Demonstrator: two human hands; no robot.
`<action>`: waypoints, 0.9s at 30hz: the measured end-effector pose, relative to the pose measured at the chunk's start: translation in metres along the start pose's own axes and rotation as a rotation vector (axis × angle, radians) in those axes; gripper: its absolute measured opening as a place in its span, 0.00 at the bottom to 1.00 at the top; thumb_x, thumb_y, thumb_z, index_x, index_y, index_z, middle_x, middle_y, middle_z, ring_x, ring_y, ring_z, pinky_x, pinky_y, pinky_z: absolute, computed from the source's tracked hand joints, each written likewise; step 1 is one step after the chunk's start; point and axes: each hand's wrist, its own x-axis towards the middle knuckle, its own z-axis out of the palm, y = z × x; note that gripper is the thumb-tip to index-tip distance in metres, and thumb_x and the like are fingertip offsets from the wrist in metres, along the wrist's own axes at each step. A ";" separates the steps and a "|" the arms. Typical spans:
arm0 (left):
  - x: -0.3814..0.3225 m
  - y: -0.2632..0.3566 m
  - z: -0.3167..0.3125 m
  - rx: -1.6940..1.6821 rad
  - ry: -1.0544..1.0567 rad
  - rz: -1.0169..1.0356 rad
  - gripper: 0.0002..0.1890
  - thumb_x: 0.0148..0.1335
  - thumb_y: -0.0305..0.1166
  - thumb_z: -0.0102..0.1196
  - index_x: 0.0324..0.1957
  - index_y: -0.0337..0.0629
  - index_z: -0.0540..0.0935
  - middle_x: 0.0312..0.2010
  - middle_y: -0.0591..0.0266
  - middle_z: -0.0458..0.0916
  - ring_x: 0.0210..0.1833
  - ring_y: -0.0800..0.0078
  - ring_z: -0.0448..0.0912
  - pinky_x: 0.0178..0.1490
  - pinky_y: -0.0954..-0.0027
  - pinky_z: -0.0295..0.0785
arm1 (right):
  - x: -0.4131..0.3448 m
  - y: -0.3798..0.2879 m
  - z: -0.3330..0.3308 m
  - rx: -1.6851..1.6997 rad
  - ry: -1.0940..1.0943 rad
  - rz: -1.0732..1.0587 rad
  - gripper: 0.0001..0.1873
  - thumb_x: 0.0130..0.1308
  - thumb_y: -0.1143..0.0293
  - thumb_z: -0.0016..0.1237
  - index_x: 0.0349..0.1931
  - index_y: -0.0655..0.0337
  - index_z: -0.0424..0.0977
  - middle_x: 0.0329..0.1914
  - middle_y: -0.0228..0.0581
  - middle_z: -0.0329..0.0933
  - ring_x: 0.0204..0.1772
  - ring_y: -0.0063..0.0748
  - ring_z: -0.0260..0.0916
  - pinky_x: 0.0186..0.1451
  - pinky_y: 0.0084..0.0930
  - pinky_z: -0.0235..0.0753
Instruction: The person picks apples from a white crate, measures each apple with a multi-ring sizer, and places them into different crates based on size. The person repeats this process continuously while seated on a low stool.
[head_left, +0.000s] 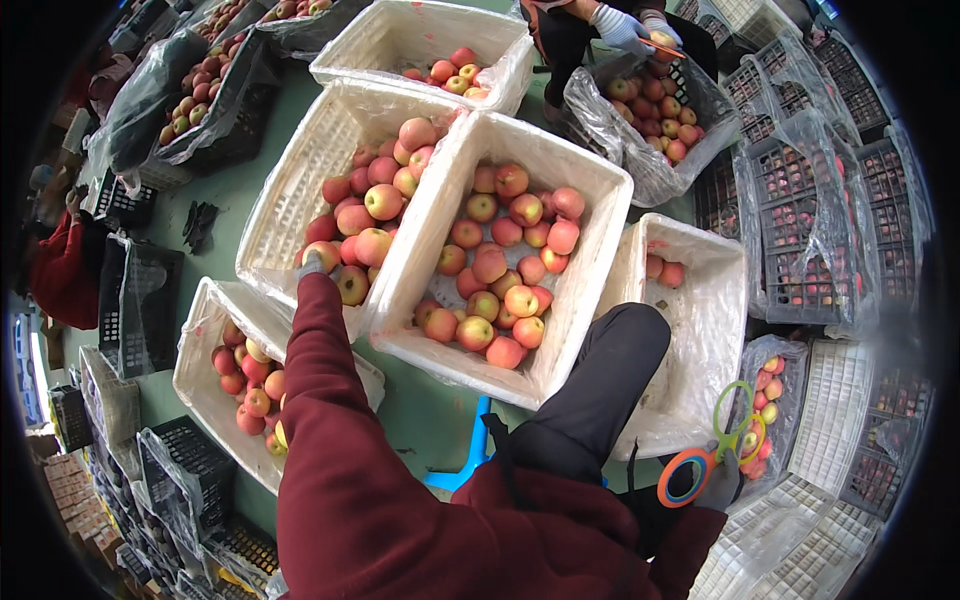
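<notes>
My left hand (315, 265), in a grey glove, reaches into a plastic-lined white crate (281, 199) at the left and touches an apple (324, 253) near its lower edge; whether the fingers close on it is hard to tell. Against this crate stands another lined white crate (600, 169), with many red and yellow apples (490, 264) inside. At the lower right my right hand (720, 480), also gloved, holds a set of joined coloured sizing rings: an orange one (661, 480) with blue inside, a green one (739, 385) and a yellow one (763, 435).
A co-worker's gloved hands (622, 30) hold an apple and an orange ring above a lined crate (660, 187). White crates stand at the lower left (199, 375), top (420, 30) and right (697, 337). Stacked black crates (806, 225) line the far right. A blue stand leg (480, 442) is below.
</notes>
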 end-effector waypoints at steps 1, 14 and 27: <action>0.006 0.000 -0.003 -0.006 0.004 -0.009 0.19 0.57 0.34 0.58 0.51 0.41 0.73 0.40 0.51 0.77 0.37 0.56 0.79 0.34 0.56 0.79 | -0.002 -0.001 0.000 0.026 -0.039 0.011 0.13 0.61 0.74 0.44 0.46 0.67 0.66 0.31 0.42 0.71 0.31 0.33 0.70 0.34 0.29 0.74; 0.055 -0.006 -0.025 -0.027 -0.049 -0.021 0.17 0.61 0.32 0.53 0.50 0.36 0.72 0.40 0.48 0.77 0.37 0.55 0.80 0.33 0.61 0.80 | 0.008 0.006 0.001 -0.091 -0.098 0.170 0.16 0.65 0.64 0.41 0.45 0.68 0.69 0.37 0.42 0.72 0.39 0.34 0.71 0.45 0.30 0.73; -0.468 -0.044 0.177 0.354 -1.504 0.429 0.11 0.67 0.28 0.47 0.48 0.34 0.75 0.23 0.65 0.74 0.22 0.80 0.72 0.26 0.80 0.68 | 0.158 -0.016 -0.087 0.164 -0.019 0.149 0.16 0.66 0.69 0.41 0.50 0.70 0.68 0.43 0.48 0.75 0.49 0.38 0.72 0.55 0.30 0.71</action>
